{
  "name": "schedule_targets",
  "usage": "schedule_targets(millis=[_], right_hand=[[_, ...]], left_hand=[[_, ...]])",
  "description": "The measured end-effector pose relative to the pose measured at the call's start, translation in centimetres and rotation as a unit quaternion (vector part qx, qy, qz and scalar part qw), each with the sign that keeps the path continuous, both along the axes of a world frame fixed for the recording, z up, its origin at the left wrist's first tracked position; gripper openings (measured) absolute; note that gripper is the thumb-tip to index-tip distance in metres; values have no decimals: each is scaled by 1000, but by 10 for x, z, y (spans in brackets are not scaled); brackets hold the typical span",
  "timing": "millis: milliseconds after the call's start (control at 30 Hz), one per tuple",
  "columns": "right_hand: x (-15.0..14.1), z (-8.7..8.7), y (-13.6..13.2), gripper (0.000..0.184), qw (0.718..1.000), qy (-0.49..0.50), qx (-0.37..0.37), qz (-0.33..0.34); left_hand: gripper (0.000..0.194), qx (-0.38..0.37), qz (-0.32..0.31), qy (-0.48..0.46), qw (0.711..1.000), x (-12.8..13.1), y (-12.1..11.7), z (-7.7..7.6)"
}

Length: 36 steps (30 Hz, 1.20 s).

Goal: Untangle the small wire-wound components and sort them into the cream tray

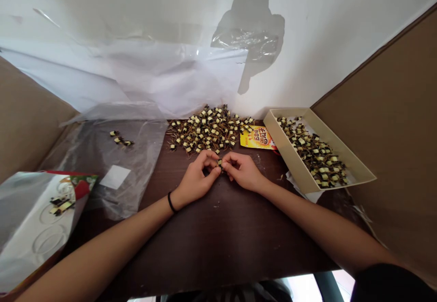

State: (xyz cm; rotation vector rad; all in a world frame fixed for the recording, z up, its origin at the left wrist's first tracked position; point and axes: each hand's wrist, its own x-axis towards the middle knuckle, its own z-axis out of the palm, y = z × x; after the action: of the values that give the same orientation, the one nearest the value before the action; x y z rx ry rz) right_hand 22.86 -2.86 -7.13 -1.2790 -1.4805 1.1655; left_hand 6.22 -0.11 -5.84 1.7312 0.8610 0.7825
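Between my fingertips, at the middle of the table (211,238), is a small electronic coil (220,162) with a yellow wrap and dark ends. My left hand (198,177), with a black band at the wrist, pinches it from the left between thumb and fingers. From the right, my right hand (244,170) is closed at the same coil, thumb and index finger pressed together. Just behind both hands lies a heap of similar coils (208,129) with thin copper-coloured wires. My fingers cover much of the held part.
A cream box (355,168) at the right holds many such coils. Beside it lies a yellow packet (257,138). At the left, clear plastic sheeting (143,156) bears a few coils and a white square (115,176). Nearer is a plastic bag (48,234). Cardboard walls (392,124) flank the table.
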Motion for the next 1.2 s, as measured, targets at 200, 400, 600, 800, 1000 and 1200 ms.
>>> schedule_targets(millis=[200,400,600,800,1000,1200], right_hand=[[-2,-2,-3,16,996,-49,59,-45],[-4,0,-5,16,986,-91,118,-72],[-5,1,-7,16,978,-108,157,-80],[-5,1,-7,16,973,-122,178,-81],[-5,3,-10,18,964,-142,214,-73],[-5,2,-12,17,950,-164,259,-65]], left_hand=[[20,-6,-3,10,1000,1,1,1],[22,-15,4,1,1000,1,1,1],[25,-31,8,2,999,2,0,2],[25,-29,15,5,999,3,0,2],[25,-24,18,5,1000,3,-1,2],[25,-27,30,15,999,4,-3,3]])
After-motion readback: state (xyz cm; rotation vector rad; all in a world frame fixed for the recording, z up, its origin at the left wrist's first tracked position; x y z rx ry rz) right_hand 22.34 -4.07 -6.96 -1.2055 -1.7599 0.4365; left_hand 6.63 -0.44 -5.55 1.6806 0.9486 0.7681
